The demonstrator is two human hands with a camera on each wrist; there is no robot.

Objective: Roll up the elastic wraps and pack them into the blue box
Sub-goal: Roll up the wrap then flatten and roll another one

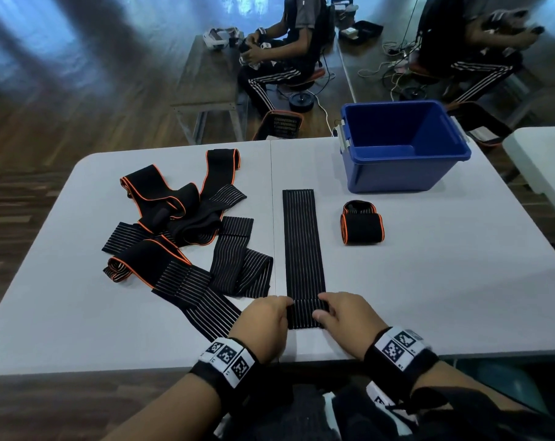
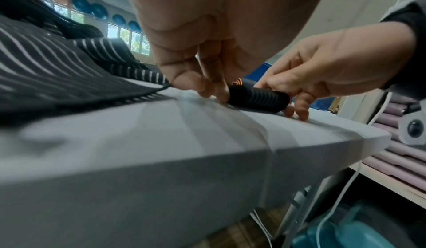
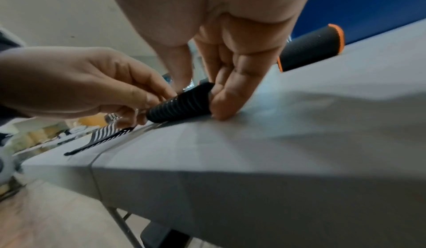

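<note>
Rolling in progress: striped elastic wrap (image 1: 302, 249) lies flat down the middle of the counter (image 1: 444, 297), long axis pointing away from the person, near end curled into a small tight roll (image 2: 258, 98) close to the near edge.

Handling call: soft, light, stretchy fabric, no stiffness. It'll spring open if let go, and telescope if one end runs ahead. Best hold looks like both ends of the roll, pinched evenly, with the flat tail kept straight.

Left hand (image 1: 263, 319) and right hand (image 1: 349, 316) sit at the roll's two ends, each grip curled and clamped on the fabric. Wrist views show fingertips (image 3: 221, 106) down on the counter beside the roll, thumbs on top. Wrists low, palms down, forearms coming in over the near edge.

One finished orange-trimmed roll (image 1: 362, 227) sits to the right, with a second one just behind it, near the blue box (image 1: 403, 173) but not in it. The box stands at the far right of the counter; what shows of its inside looks empty.

Tangled pile of unrolled wraps (image 1: 180, 224), striped and orange-edged, lies left of the strip. Most of the job is left.
</note>
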